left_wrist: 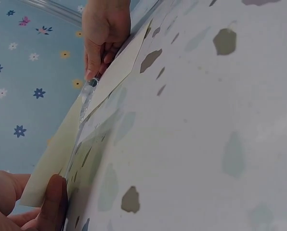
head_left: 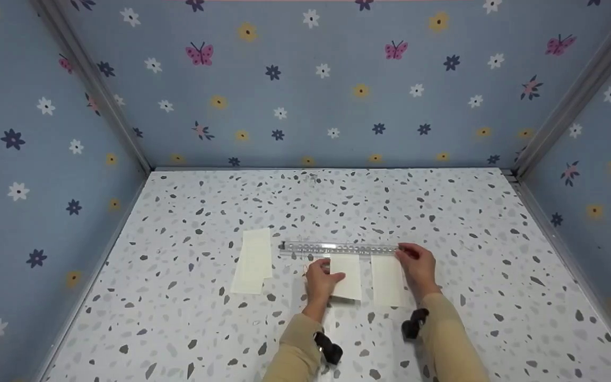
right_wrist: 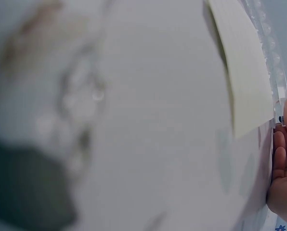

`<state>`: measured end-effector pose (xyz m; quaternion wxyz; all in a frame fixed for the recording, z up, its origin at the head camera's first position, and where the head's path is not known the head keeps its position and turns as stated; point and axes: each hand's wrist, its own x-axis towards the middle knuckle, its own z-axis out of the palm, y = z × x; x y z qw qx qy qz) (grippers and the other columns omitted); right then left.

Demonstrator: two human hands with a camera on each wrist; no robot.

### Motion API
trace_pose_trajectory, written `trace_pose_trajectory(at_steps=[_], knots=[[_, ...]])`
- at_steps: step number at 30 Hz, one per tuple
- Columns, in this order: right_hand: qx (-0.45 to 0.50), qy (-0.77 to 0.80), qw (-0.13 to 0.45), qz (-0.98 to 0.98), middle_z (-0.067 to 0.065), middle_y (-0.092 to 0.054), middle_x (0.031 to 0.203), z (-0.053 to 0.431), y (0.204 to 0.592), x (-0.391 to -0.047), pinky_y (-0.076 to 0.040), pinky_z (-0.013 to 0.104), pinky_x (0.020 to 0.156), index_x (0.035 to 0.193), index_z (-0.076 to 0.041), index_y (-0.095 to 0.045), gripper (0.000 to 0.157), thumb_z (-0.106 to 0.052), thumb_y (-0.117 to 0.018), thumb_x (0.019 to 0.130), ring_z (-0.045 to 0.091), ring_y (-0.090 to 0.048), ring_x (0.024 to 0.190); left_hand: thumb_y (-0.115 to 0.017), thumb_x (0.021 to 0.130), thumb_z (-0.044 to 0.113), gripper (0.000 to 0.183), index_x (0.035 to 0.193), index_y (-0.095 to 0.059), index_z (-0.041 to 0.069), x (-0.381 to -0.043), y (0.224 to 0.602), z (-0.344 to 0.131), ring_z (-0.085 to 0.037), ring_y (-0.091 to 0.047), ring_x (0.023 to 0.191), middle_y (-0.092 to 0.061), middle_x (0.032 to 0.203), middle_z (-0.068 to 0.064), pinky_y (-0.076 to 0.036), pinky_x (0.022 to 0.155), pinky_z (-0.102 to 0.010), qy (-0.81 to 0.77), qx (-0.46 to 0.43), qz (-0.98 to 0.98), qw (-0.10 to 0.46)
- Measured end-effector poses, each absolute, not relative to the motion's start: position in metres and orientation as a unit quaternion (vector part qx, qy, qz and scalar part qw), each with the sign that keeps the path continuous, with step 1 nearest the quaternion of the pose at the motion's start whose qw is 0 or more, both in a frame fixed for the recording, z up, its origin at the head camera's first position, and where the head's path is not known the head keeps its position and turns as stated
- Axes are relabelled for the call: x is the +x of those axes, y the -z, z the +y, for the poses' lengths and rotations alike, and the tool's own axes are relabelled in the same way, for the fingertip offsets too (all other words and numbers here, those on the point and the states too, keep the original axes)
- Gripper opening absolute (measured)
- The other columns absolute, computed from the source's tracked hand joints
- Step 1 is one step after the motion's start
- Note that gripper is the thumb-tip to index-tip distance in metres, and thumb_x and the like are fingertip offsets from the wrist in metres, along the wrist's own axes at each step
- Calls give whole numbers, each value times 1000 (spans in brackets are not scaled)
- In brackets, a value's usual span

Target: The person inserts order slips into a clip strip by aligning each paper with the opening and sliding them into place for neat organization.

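Observation:
My left hand [head_left: 319, 282] pinches the left edge of a cream paper slip [head_left: 349, 280], thumb on top. In the left wrist view that slip [left_wrist: 54, 149] stands tilted up from the table. A clear plastic strip [head_left: 337, 248] with a row of round bumps lies crosswise at the slips' top edges. My right hand [head_left: 420, 266] pinches its right end between thumb and fingers. Just left of the right hand, a second cream slip [head_left: 387, 284] lies below the strip; in the right wrist view its near edge [right_wrist: 232, 103] lifts a little.
Several overlapping cream slips [head_left: 253, 260] lie to the left on the speckled white table [head_left: 178, 318]. Blue flower-patterned panels [head_left: 305, 79] enclose the back and both sides. Black wrist cameras [head_left: 329, 348] sit on both tan sleeves.

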<state>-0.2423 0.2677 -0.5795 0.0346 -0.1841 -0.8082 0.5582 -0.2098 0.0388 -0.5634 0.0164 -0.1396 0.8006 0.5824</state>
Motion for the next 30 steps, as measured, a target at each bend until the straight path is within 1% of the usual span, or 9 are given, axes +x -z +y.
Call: trace_pose_trajectory(at_steps=[6,11,15,21,30], knots=[[-192,-556,28,-808,6,-55,109,268,580,-244,-40,30,84,112,-11,-59,30,-15,-62,83,18,-49,97,-76,64,9,44,104,-60,1,-209,563,40,-15,-56,59,-61,73,-4,-44,55,-30,-578,-142,804,19],[-195,-547,25,-814,6,-55,108,268,580,-245,-40,30,83,112,-10,-59,30,-16,-62,83,18,-49,96,-77,63,9,45,104,-60,1,-209,561,42,-15,-56,59,-62,74,-5,-43,55,-29,-570,-142,809,14],[-190,-546,33,-815,7,-55,108,268,581,-244,-40,30,81,111,-9,-59,30,-15,-62,82,18,-49,95,-76,63,9,45,104,-60,1,-209,560,43,-15,-56,59,-62,73,-4,-42,54,-29,-570,-141,810,14],[-170,-551,53,-815,8,-56,106,267,581,-241,-41,29,80,110,-7,-60,28,-13,-62,83,18,-50,93,-76,64,6,44,104,-60,-2,-209,563,46,-16,-57,60,-62,75,-8,-45,54,-28,-585,-134,800,11],[-178,-555,40,-811,7,-55,107,267,579,-241,-41,29,80,111,-9,-59,29,-14,-61,83,18,-50,94,-76,63,5,42,101,-60,-2,-209,563,48,-16,-58,61,-63,75,-9,-45,55,-28,-589,-130,798,8]])
